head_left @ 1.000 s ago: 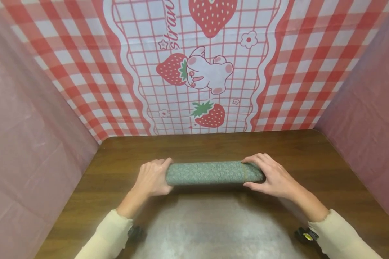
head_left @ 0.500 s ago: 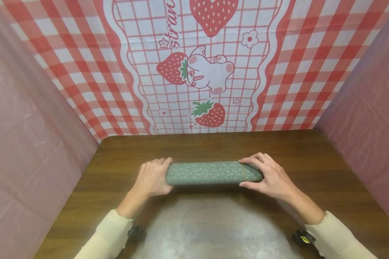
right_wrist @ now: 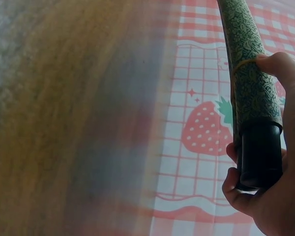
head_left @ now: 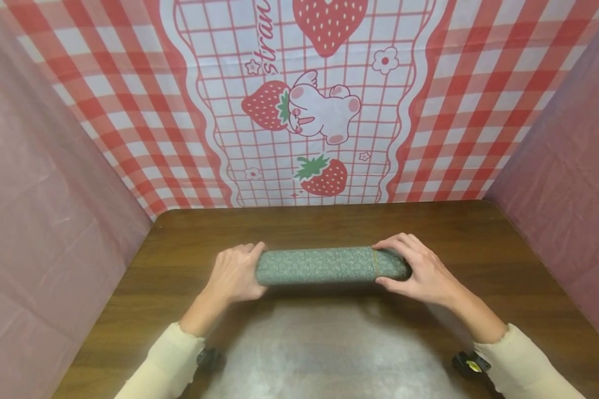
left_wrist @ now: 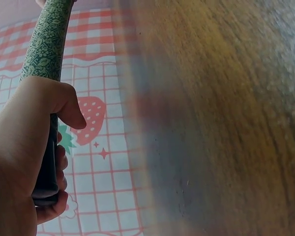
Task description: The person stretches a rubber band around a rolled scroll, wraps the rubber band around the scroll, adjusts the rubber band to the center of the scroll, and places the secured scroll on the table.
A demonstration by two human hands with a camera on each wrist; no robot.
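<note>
A long green bar-shaped thing (head_left: 319, 266) with a floral pattern spans both hands, level over the wooden table. A thin yellowish band (right_wrist: 246, 63) circles it near its right end. Its ends are black, and the right wrist view shows a smooth black end piece (right_wrist: 261, 155). My left hand (head_left: 237, 272) grips the left end, thumb on the near side and fingers curled round the far side. The right hand (head_left: 419, 270) grips the opposite end, its thumb beside the band in the right wrist view. Which kind of thing it is, I cannot tell.
The brown wooden table (head_left: 329, 227) has a bright glare at its near middle. Behind it hangs a red-checked strawberry cloth (head_left: 169, 111). Pink cloth walls (head_left: 40, 194) stand at both sides. Dark wrist devices (head_left: 471, 363) show by the cream sleeves (head_left: 526, 357).
My right hand and the thing's right end shifted slightly left, then back right, ending a little higher. The left hand has stayed in place, and both grips are kept.
</note>
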